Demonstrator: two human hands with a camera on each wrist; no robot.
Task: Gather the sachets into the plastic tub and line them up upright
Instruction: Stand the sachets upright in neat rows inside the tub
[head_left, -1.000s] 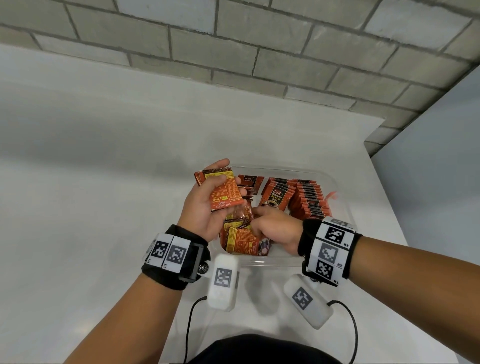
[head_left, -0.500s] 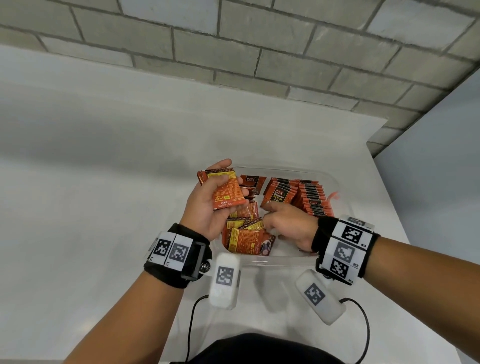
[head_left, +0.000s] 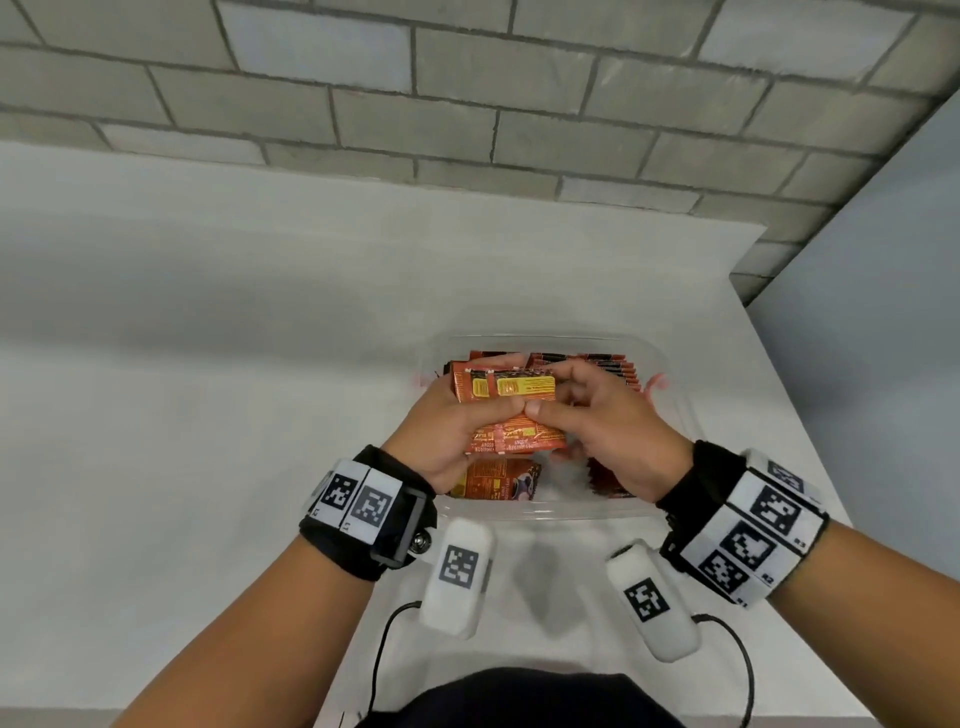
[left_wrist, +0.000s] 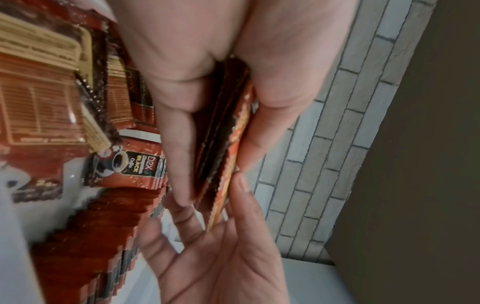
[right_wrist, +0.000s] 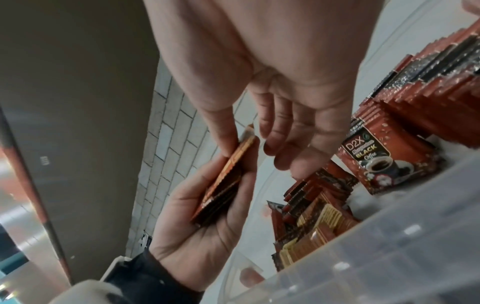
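Orange-red sachets (head_left: 503, 391) with yellow panels; clear tub (head_left: 675, 415); grey brick wall (head_left: 467, 78).

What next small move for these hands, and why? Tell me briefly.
Probably let the right hand press its pinched sachet flush onto the small stack the left hand grips. The sachet touches the stack's outer face but sits skewed. An upright row already stands in the tub; loose sachets lie below.
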